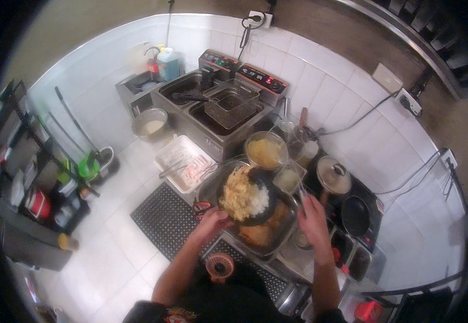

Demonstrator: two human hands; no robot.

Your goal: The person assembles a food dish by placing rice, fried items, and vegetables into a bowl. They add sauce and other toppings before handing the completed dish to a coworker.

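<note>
Your left hand (212, 222) holds the round black bowl (254, 220) by its near-left rim — your right hand (314, 216), farther off rightward, grips a blurred utensil (302, 191).

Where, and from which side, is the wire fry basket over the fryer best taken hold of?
Probably by the dark handle, near its outer end, coming from the left. It sticks out leftward from the wire fry basket, a long slim grip clear of the mesh, while the basket itself sits over the well of the fryer.
</note>
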